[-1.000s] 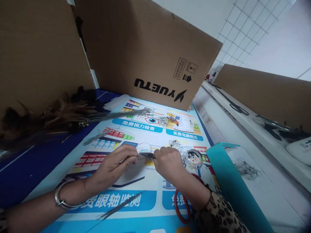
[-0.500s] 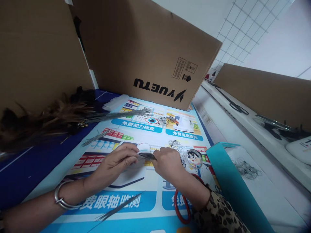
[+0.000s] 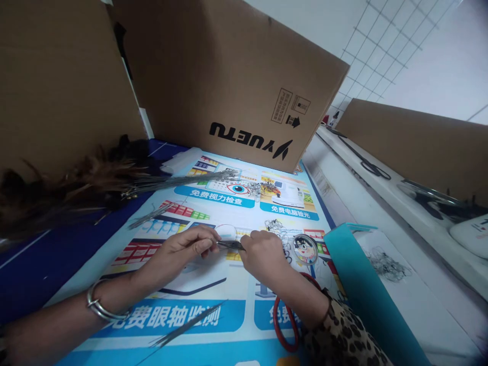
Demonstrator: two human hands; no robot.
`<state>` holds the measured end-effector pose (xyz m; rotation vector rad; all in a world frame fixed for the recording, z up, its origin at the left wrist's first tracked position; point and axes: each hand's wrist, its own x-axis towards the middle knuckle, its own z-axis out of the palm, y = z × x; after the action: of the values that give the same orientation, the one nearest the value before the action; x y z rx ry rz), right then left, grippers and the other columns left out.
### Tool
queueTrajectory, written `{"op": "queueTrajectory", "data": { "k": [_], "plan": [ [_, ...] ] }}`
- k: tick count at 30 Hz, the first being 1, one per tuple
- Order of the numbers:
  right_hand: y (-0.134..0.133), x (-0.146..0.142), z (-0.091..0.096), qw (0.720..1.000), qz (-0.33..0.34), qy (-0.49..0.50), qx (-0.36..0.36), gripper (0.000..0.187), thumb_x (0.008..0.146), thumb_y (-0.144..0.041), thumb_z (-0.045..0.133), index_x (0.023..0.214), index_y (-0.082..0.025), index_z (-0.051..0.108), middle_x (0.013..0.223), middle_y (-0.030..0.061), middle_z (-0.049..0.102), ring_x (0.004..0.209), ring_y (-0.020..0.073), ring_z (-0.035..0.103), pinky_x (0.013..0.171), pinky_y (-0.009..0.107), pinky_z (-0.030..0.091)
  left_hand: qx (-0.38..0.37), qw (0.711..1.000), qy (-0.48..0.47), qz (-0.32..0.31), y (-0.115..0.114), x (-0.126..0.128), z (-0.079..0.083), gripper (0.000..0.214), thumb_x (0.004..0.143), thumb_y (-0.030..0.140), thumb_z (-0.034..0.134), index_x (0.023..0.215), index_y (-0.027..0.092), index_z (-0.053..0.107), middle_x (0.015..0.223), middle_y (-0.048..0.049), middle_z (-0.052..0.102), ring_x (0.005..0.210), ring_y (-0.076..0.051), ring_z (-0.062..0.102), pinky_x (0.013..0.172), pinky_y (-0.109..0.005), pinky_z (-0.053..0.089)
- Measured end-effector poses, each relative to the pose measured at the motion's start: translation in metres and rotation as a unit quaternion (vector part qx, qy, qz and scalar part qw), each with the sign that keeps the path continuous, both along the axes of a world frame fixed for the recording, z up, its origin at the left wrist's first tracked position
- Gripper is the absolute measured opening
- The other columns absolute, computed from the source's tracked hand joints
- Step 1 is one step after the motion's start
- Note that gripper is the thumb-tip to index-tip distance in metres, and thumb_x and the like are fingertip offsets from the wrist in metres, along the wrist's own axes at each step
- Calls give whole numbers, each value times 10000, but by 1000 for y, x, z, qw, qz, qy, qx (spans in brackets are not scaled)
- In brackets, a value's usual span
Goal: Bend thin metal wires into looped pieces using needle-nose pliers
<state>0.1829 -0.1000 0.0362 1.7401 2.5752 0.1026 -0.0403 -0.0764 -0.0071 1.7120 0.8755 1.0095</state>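
My right hand (image 3: 266, 255) is closed around a pair of pliers (image 3: 231, 245), whose dark jaws point left. Just at the jaw tips, my left hand (image 3: 192, 245) pinches with thumb and forefinger; what lies between them is too small to make out. Below my hands, a bundle of thin grey wires (image 3: 186, 325) lies on the printed sheet (image 3: 213, 351). Partly under my right forearm are red-handled scissors (image 3: 284, 325). A small round clear dish (image 3: 305, 249) sits right of my right hand, beside tangled bits of wire (image 3: 278, 229).
Brown and black feathers (image 3: 76, 188) lie at the left, near a longer wire bundle (image 3: 190, 179). A large cardboard box (image 3: 244, 81) stands behind the sheet. At the right are a teal box (image 3: 366, 284) and more tangled wire (image 3: 389, 265).
My left hand has shifted slightly, its fingers now closer in against the plier tips. My right hand and the pliers stay nearly where they were.
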Motion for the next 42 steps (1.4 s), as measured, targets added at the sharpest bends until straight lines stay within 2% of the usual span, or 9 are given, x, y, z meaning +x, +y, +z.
{"op": "queueTrajectory", "data": {
  "k": [7,13,17,24,32,38,42],
  "plan": [
    [0,-2,4,999,-2,17,-43,223,917,-385,547,961,-226,696,927,46,709,852,189,652,658,260,408,-90,994,-57,9,2,0,-3,211,930,384,596,923,197,694,761,-25,709,731,-170,634,652,-263,499],
    [0,-4,0,992,-3,78,-101,281,933,-465,544,943,-243,715,886,11,722,781,155,635,586,231,315,-132,984,-115,-16,5,0,-11,216,917,393,619,923,191,696,749,-24,702,717,-163,625,677,-276,500],
    [1,-4,-1,985,-3,118,-129,282,939,-458,533,904,-244,713,836,-12,708,716,134,601,544,230,242,-154,979,-130,-20,4,0,-8,216,917,391,626,921,188,701,731,-21,708,700,-151,619,667,-265,488],
    [1,-7,0,967,-20,177,-184,278,928,-413,539,821,-217,707,741,-26,664,650,112,544,536,222,227,-185,970,-155,-22,5,1,-4,245,896,417,652,901,178,707,680,-24,718,656,-154,629,638,-266,485],
    [4,-6,-5,959,-30,190,-207,312,907,-448,549,774,-202,687,709,-22,627,617,103,496,531,243,191,-244,951,-185,-37,5,2,-2,275,849,438,709,875,165,709,653,-19,707,624,-129,601,616,-226,460],
    [2,-8,-16,976,-20,166,-137,276,913,-438,544,825,-209,670,799,0,658,711,130,544,560,248,210,-240,955,-173,-32,5,4,-2,276,866,444,684,923,174,703,487,40,604,453,-82,495,499,-192,355],
    [1,-10,-18,979,-15,152,-132,274,927,-439,531,861,-214,672,838,10,674,743,139,565,576,250,224,-245,951,-184,-29,4,5,0,279,850,453,699,882,175,700,433,69,542,402,-68,426,483,-196,338]
  ]
}}
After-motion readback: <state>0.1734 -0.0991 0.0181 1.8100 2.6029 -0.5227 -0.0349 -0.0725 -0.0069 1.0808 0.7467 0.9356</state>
